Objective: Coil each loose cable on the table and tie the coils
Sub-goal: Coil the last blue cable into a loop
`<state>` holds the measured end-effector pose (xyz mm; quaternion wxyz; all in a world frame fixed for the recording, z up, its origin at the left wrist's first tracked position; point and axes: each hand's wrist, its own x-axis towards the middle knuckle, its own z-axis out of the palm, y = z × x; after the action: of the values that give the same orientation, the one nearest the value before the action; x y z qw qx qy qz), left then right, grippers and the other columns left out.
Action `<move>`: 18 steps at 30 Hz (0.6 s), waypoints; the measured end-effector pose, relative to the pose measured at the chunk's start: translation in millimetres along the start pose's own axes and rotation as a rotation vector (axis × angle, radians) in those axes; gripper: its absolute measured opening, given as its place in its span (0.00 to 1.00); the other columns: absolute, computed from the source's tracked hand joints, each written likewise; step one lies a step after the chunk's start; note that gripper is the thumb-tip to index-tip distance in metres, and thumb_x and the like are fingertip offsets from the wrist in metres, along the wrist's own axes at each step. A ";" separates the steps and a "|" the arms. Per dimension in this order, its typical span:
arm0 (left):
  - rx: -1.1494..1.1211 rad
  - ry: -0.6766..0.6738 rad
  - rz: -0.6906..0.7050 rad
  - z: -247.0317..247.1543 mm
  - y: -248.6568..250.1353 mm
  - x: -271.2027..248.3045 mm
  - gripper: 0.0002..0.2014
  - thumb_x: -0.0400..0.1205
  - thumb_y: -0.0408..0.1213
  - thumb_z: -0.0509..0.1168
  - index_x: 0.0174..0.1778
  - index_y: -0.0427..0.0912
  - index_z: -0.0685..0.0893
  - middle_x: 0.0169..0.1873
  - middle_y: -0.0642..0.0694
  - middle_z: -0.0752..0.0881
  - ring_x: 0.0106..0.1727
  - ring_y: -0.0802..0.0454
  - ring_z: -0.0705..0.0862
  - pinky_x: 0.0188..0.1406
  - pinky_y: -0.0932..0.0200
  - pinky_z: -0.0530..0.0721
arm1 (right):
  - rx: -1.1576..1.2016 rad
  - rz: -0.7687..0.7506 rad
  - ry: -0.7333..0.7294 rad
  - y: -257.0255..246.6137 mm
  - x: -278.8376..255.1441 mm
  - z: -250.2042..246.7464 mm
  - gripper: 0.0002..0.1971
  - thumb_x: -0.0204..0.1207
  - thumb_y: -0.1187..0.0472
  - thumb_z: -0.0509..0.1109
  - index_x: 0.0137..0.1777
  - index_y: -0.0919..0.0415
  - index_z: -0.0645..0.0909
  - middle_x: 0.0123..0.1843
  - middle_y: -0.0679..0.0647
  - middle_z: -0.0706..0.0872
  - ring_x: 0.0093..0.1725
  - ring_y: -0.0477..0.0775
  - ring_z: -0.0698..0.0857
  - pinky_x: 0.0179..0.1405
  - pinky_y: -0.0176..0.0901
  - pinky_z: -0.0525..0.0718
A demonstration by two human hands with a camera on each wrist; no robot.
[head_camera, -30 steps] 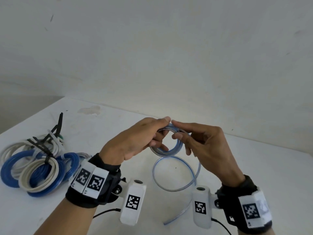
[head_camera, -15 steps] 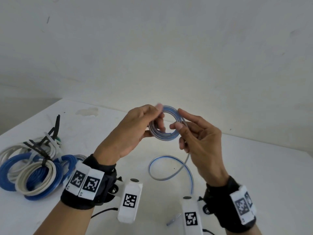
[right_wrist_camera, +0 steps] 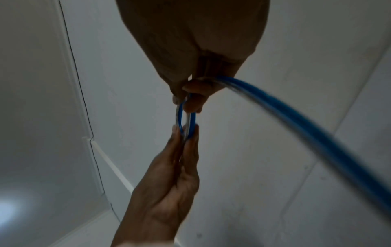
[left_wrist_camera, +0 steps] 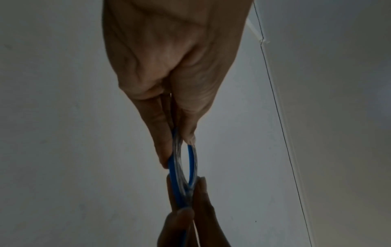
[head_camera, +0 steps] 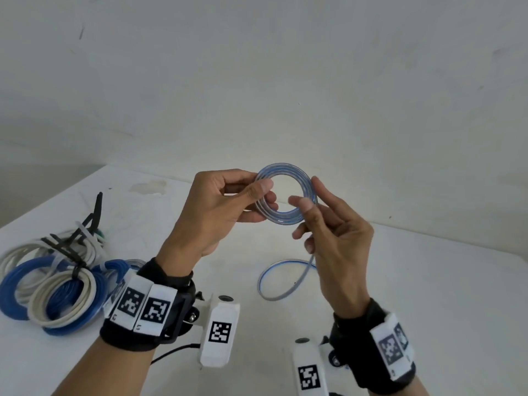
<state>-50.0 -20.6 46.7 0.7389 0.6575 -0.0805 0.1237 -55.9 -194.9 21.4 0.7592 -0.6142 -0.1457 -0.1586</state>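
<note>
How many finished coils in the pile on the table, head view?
About 5, overlaps may hide more: big blue, white on blue, white behind, small blue, and a white one under the black ties.

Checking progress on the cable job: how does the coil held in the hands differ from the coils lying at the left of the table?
The held coil is up in the air, pinched by the left hand and right hand; the table coils lie flat. The held coil has no tie and trails a loose tail; the table coils are bound with ties. The held coil is pale and clear with a blue stripe; the table coils are solid blue or cream. All are round loops.
</note>
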 end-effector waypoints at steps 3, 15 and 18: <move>-0.022 0.033 -0.008 3.9 -1.9 -0.7 0.09 0.83 0.35 0.72 0.52 0.33 0.90 0.41 0.38 0.93 0.42 0.43 0.94 0.39 0.57 0.90 | 0.001 -0.011 0.002 2.3 -2.5 4.5 0.22 0.75 0.57 0.76 0.69 0.47 0.84 0.44 0.64 0.93 0.26 0.52 0.80 0.22 0.38 0.74; 0.353 -0.433 -0.202 -16.3 1.4 -3.4 0.09 0.79 0.39 0.75 0.51 0.39 0.93 0.41 0.41 0.94 0.45 0.45 0.94 0.53 0.46 0.92 | -0.377 0.052 -0.489 -10.7 20.1 -40.1 0.15 0.81 0.66 0.74 0.62 0.47 0.90 0.42 0.56 0.93 0.26 0.52 0.72 0.26 0.40 0.76; 0.366 -0.318 -0.105 -12.9 2.0 -2.6 0.06 0.81 0.37 0.75 0.50 0.40 0.93 0.39 0.43 0.94 0.45 0.45 0.94 0.47 0.49 0.93 | -0.338 -0.008 -0.337 -8.2 21.4 -38.4 0.13 0.82 0.66 0.72 0.61 0.50 0.90 0.44 0.51 0.94 0.27 0.50 0.74 0.29 0.36 0.78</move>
<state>-53.7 -7.8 46.3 0.5910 0.7947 -0.1379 -0.0075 -39.0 -235.4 29.7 0.6099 -0.7498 -0.2442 -0.0790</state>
